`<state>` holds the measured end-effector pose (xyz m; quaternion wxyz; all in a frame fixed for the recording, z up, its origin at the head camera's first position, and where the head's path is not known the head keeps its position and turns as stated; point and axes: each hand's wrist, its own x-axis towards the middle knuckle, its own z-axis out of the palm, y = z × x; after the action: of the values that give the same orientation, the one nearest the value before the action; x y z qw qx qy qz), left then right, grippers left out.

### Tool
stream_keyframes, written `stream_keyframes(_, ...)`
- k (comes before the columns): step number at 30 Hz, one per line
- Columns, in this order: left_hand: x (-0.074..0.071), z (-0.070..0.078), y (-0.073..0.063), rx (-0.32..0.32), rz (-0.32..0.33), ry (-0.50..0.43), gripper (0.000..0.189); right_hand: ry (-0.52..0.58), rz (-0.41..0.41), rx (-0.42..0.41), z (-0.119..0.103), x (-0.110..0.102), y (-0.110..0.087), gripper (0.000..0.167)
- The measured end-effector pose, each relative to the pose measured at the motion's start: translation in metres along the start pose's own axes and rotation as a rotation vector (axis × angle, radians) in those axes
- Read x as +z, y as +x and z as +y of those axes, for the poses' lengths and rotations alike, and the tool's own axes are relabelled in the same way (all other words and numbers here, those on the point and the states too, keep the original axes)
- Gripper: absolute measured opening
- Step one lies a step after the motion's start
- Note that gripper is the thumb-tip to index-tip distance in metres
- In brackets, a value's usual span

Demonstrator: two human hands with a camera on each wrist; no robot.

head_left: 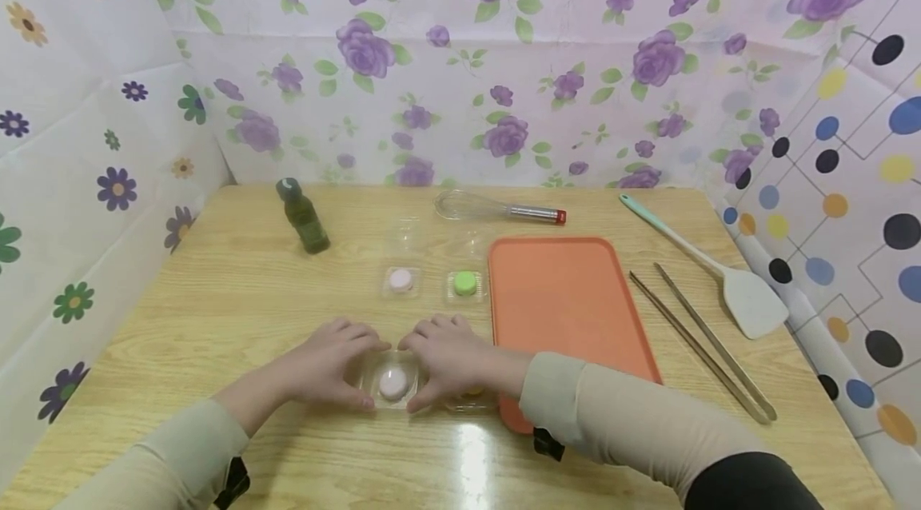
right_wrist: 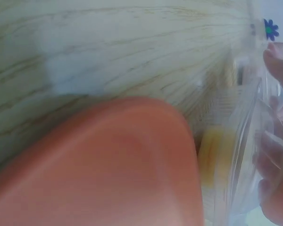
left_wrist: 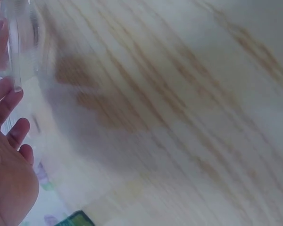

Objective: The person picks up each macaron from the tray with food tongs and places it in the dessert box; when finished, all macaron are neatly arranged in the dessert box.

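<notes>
A small clear plastic box (head_left: 392, 400) with a pale pink round cake (head_left: 392, 383) inside stands between my two hands near the table's front. From the left, my left hand (head_left: 332, 362) grips it, thumb at the front and fingers at the back. My right hand (head_left: 449, 354) grips the opposite side in the same way. Under my right hand, a second clear box (head_left: 471, 404) is partly hidden; its yellow cake (right_wrist: 216, 155) shows in the right wrist view. Farther back are two clear boxes with lids raised, one with a pink cake (head_left: 400, 280), one with a green cake (head_left: 465, 283).
An orange tray (head_left: 561, 302) lies right of the boxes, under my right forearm. Beyond it are metal tongs (head_left: 708, 342) and a white spatula (head_left: 751, 302). A whisk (head_left: 504, 210) lies at the back, and a dark green bottle (head_left: 305, 218) at the back left.
</notes>
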<state>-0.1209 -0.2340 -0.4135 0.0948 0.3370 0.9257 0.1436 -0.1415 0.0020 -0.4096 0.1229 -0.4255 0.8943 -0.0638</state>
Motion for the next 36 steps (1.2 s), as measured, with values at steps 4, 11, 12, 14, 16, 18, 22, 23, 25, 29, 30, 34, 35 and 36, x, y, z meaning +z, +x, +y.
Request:
stream_keyframes(4, -0.007, 0.002, 0.003, -0.02, 0.004, -0.015, 0.09, 0.065, 0.029, 0.021, 0.008, -0.006, -0.002, 0.088)
stream_keyframes(11, -0.019, 0.001, 0.024, -0.024, 0.038, -0.025, 0.095, 0.241, 0.104, 0.055, 0.037, -0.021, -0.001, 0.083)
stream_keyframes(12, -0.021, 0.0, 0.029, -0.025, 0.04, -0.024, 0.096, 0.258, 0.112, 0.06, 0.043, -0.024, -0.001, 0.083)
stream_keyframes(14, -0.025, -0.001, 0.038, -0.028, 0.042, -0.021, 0.097, 0.274, 0.131, 0.069, 0.054, -0.028, 0.001, 0.082)
stream_keyframes(16, -0.03, -0.003, 0.05, -0.022, 0.043, -0.028, 0.096, 0.303, 0.144, 0.085, 0.065, -0.032, 0.001, 0.082)
stream_keyframes(18, -0.033, -0.005, 0.063, -0.016, 0.045, -0.019, 0.094, 0.318, 0.154, 0.107, 0.076, -0.035, 0.001, 0.082)
stream_keyframes(22, -0.039, -0.007, 0.086, -0.031, 0.027, -0.022, 0.092, 0.332, 0.169, 0.167, 0.096, -0.04, -0.001, 0.082)
stream_keyframes(23, -0.041, -0.008, 0.091, -0.042, 0.02, -0.024, 0.091, 0.329, 0.175, 0.177, 0.101, -0.041, -0.001, 0.081)
stream_keyframes(25, -0.044, -0.008, 0.101, -0.056, 0.004, -0.036, 0.09, 0.339, 0.187, 0.197, 0.11, -0.043, -0.002, 0.081)
stream_keyframes(29, -0.052, -0.009, 0.12, -0.074, -0.007, -0.042, 0.088, 0.347, 0.219, 0.208, 0.13, -0.046, -0.003, 0.081)
stream_keyframes(30, -0.054, -0.01, 0.125, -0.076, -0.006, -0.037, 0.088, 0.343, 0.231, 0.209, 0.135, -0.046, -0.002, 0.081)
stream_keyframes(34, -0.059, -0.014, 0.142, -0.111, 0.002, -0.054, 0.086, 0.309, 0.264, 0.213, 0.155, -0.049, 0.0, 0.078)
stream_keyframes(35, -0.059, -0.015, 0.146, -0.127, 0.002, -0.063, 0.086, 0.299, 0.269, 0.217, 0.16, -0.05, 0.001, 0.078)
stream_keyframes(36, -0.059, -0.016, 0.15, -0.144, 0.001, -0.072, 0.087, 0.3, 0.27, 0.226, 0.163, -0.05, 0.0, 0.077)
